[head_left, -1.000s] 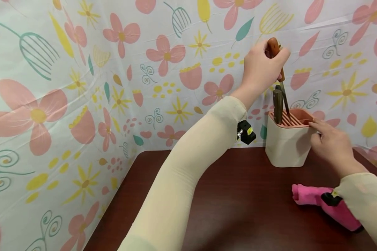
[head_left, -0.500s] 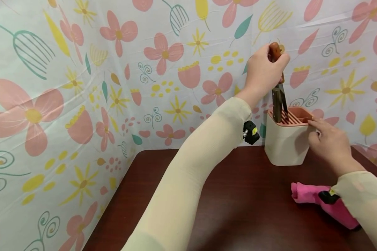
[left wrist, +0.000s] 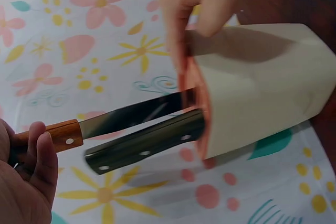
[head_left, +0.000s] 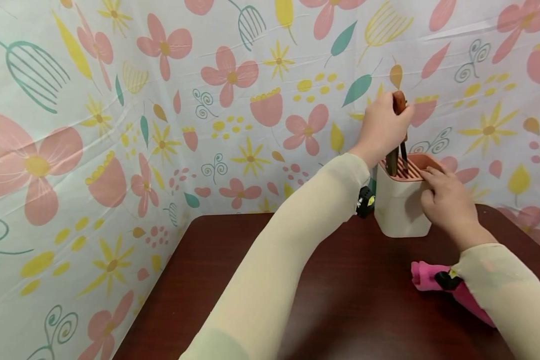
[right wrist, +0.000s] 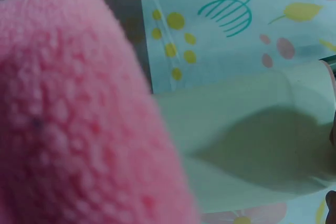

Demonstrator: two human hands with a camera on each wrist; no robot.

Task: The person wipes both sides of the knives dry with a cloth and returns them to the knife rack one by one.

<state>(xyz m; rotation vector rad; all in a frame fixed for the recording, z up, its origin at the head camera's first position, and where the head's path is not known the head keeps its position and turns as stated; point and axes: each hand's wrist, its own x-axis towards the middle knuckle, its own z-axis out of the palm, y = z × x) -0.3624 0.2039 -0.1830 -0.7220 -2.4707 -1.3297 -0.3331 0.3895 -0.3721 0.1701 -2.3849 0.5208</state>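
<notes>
My left hand (head_left: pixel 382 131) grips the brown wooden handle of a knife (left wrist: pixel 55 134) above a cream knife block (head_left: pixel 400 212). Its blade slants down into the slotted salmon-coloured top, the lower end hidden inside. Right beside it, a second knife with a dark riveted handle (left wrist: pixel 147 142) stands in the block up to its handle. My right hand (head_left: pixel 452 205) lies at the block's right rim, its fingers extended over the edge; in the left wrist view its thumb shows near the block's outer wall.
A rolled pink fleecy cloth (head_left: pixel 425 275) lies on the dark red-brown table (head_left: pixel 342 300) below my right forearm, and fills the left of the right wrist view. Close behind the block hangs a flower-patterned sheet (head_left: pixel 234 150).
My left hand has come down with the knife, so more of its blade is inside the block. My right hand has stayed at the rim. The head view has shifted slightly.
</notes>
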